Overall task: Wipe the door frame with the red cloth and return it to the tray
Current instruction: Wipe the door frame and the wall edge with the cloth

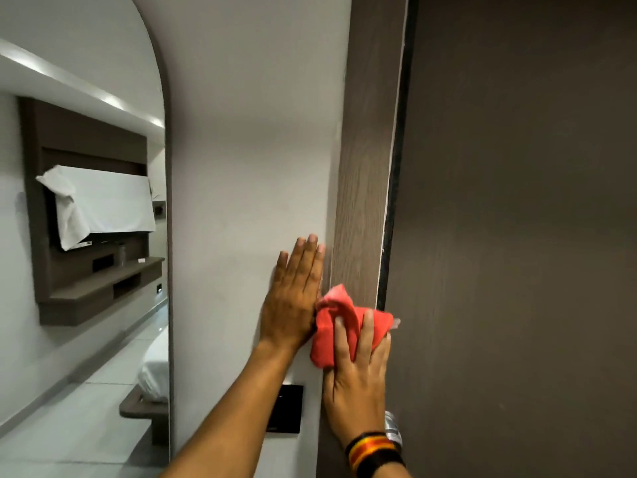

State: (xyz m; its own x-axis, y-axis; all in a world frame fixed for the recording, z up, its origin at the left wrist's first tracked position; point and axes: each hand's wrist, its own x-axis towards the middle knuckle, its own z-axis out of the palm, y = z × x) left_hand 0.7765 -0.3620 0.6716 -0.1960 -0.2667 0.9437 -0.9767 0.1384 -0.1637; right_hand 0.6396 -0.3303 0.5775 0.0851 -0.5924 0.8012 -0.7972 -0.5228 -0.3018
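The wood-grain door frame (pixel 365 174) runs upright through the middle of the view, between a pale wall and a dark brown door (pixel 517 219). My right hand (pixel 358 377) presses the bunched red cloth (pixel 339 326) flat against the frame at about waist-of-frame height, fingers spread over the cloth. My left hand (pixel 293 298) lies flat and open on the pale wall (pixel 248 167) just left of the frame, its edge touching the cloth. No tray is in view.
A black switch plate (pixel 287 408) sits on the wall below my left hand. To the left, an arched opening shows a room with a wall-mounted screen draped in a white sheet (pixel 103 205), a wooden shelf unit (pixel 100 291) and a bed corner (pixel 153 374).
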